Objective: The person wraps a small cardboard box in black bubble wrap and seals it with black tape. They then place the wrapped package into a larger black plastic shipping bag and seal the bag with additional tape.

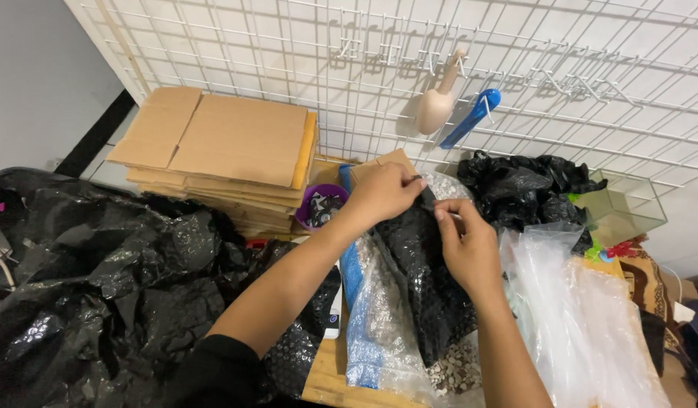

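Both of my hands are up at the top edge of a black bubble-wrap piece (423, 279) that lies in the middle of the wooden table (328, 378), running from about twelve o'clock down toward six. My left hand (383, 193) is closed in a pinch on the upper corner of that black wrap, thumb and fingers pressed together on it. My right hand (466, 245) sits just beside it at four o'clock from the left, fingers curled, gripping the same top edge a little lower. Under the black piece lies clear bubble wrap (379, 317) with something blue showing through it at eight o'clock from my hands. A big heap of black plastic sheeting (99, 287) fills the nine o'clock side. At eleven o'clock stands a stack of flattened cardboard (228, 147), and just beside it, near my left wrist, a small purple bowl (322, 205). At two o'clock there is a crumpled black bag (526, 189), and past it a greenish clear box (625, 208). Clear plastic bags (591, 317) spread at four o'clock. On the white wire grid (288, 53) at twelve o'clock hang a pale scoop (438, 102) and a blue tool (473, 117)
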